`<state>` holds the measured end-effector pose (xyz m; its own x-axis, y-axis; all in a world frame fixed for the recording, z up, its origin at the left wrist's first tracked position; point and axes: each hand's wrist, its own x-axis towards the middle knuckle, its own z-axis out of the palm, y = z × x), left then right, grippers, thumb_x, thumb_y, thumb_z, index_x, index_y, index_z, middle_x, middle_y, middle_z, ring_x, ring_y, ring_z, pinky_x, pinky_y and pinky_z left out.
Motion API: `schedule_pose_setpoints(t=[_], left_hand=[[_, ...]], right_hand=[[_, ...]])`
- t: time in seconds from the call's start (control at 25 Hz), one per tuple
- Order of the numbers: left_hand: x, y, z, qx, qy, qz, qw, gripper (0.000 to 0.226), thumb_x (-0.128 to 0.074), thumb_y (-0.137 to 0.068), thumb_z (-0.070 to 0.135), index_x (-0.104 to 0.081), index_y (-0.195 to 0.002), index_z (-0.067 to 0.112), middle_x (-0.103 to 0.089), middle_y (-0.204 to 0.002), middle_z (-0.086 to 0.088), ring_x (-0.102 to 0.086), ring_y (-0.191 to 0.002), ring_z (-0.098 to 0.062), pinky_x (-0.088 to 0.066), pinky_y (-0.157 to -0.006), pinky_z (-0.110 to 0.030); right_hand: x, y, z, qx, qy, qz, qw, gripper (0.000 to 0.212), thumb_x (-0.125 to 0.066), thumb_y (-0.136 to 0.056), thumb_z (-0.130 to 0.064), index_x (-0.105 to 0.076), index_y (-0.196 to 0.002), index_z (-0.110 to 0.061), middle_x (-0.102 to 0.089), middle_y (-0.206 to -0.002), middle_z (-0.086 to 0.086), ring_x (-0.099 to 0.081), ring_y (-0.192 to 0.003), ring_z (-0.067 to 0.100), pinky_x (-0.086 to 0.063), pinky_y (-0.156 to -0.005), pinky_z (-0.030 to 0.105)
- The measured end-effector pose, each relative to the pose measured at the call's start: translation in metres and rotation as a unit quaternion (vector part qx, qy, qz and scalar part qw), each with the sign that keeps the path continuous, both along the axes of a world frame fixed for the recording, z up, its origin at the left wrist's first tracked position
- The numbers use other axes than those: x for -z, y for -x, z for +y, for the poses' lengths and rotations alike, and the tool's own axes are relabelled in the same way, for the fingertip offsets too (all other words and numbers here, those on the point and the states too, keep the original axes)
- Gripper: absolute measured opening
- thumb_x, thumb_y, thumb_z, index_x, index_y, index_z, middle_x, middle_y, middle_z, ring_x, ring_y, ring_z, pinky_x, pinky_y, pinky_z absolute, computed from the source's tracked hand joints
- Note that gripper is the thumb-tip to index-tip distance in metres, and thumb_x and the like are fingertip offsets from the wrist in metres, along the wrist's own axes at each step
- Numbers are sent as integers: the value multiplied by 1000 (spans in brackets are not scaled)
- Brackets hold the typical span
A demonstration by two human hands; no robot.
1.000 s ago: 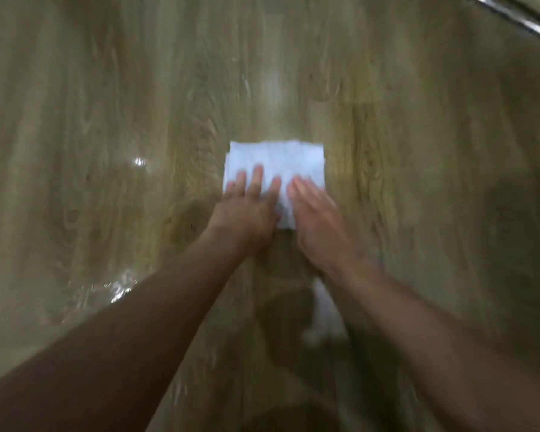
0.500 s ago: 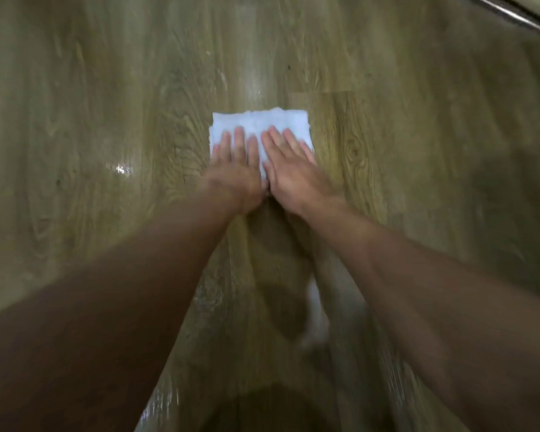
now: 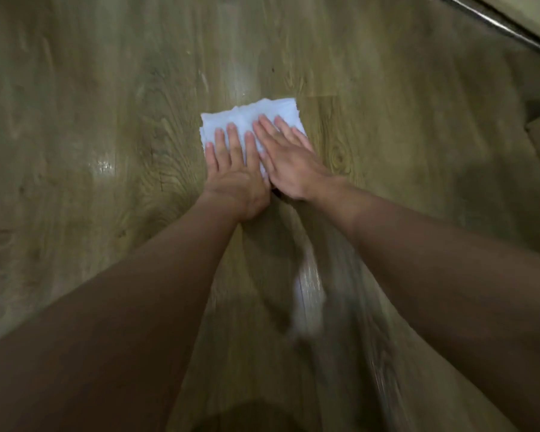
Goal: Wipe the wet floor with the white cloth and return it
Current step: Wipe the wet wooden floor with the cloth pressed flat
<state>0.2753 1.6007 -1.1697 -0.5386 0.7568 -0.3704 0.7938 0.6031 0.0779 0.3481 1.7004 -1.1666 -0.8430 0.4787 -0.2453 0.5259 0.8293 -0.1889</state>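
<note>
White cloth [image 3: 250, 115] under both flat hands [image 3: 262, 169]

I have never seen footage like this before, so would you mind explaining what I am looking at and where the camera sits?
There is no machine here. A person wears a wide-angle camera on the head, looking forward and down, so the two bare arms reach out from the bottom of the picture. The left hand and right hand lie flat, side by side, pressing a folded white cloth onto the wood-pattern floor. Nothing is gripped. The shiny patch to the left looks like wetness.
</note>
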Motion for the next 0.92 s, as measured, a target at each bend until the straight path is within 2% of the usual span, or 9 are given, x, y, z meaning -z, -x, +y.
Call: schedule_pose_setpoints(t=[0.16, 0.24, 0.32, 0.44, 0.56, 0.64, 0.72, 0.8, 0.92], left_hand=[[-6, -21, -24, 40, -28, -5, 999, 70, -16, -97, 38, 15, -150, 6, 22, -155, -23, 20, -144, -40, 9, -118, -53], [-12, -62, -49, 104, -57, -17, 993, 70, -4, -93, 39, 12, -150, 2, 18, -154, -28, 17, -142, -46, 6, -117, -57], [-11, -112, -70, 121, -57, -20, 991, 72, 4, -90, 40, 9, -151, 0, 15, -154, -31, 16, -141, -50, 8, -115, -60], [-6, -125, -40, 61, -90, 9, 994, 68, -18, -96, 40, -4, -151, 1, 1, -154, -31, 3, -141, -52, 3, -114, -61], [6, -99, 20, 25, -80, 4, 996, 70, -15, -96, 40, 10, -151, 6, 16, -156, -25, 15, -144, -44, 9, -116, -57], [8, -96, 34, 24, -66, 9, 997, 72, -21, -98, 40, 11, -151, 4, 16, -156, -25, 15, -144, -43, 8, -116, -57], [-1, -110, 16, 67, -68, 6, 995, 70, -21, -98, 37, 9, -151, 2, 12, -156, -27, 12, -144, -44, 5, -117, -57], [-7, -132, -12, 150, -67, 15, 986, 72, -7, -93, 40, 9, -151, 1, 12, -155, -30, 11, -144, -46, 4, -116, -58], [-5, -145, -29, 222, -63, 8, 973, 79, -4, -88, 48, 7, -151, 2, 12, -155, -30, 12, -144, -46, 5, -115, -58]], right_hand=[[-3, -35, -33, 41, 2, 41, 998, 53, -19, -104, -32, -12, -154, -19, -6, -163, -4, 1, -150, 16, -2, -120, 34], [-4, -86, -61, 61, 0, 44, 997, 54, -21, -102, -28, -15, -154, -16, -9, -162, 0, -1, -150, 19, -5, -121, 37], [-7, -136, -80, 79, 13, 34, 996, 56, -21, -99, -26, -16, -154, -16, -10, -162, 0, -1, -150, 19, -5, -121, 38], [-9, -135, -49, 45, -3, 5, 999, 55, -23, -100, -23, -15, -153, -16, -10, -162, 1, -4, -150, 20, -5, -121, 36], [-14, -100, 11, 46, 20, -6, 999, 54, -25, -104, -29, -12, -154, -16, -6, -163, 1, -3, -150, 22, -4, -118, 35], [-18, -100, 25, 56, 43, -3, 998, 54, -25, -104, -29, -11, -154, -17, -5, -163, 0, -2, -150, 22, -4, -118, 36], [-18, -122, 4, 77, 33, 9, 996, 54, -28, -104, -26, -12, -154, -16, -6, -163, 0, -2, -150, 21, -5, -119, 36], [-15, -161, -33, 120, 11, 21, 992, 55, -29, -102, -22, -11, -154, -16, -4, -163, 0, 1, -150, 20, -2, -119, 35], [-10, -197, -58, 126, 3, -21, 992, 61, -31, -99, -19, -4, -154, -13, 0, -163, 3, 4, -150, 22, -2, -121, 36]])
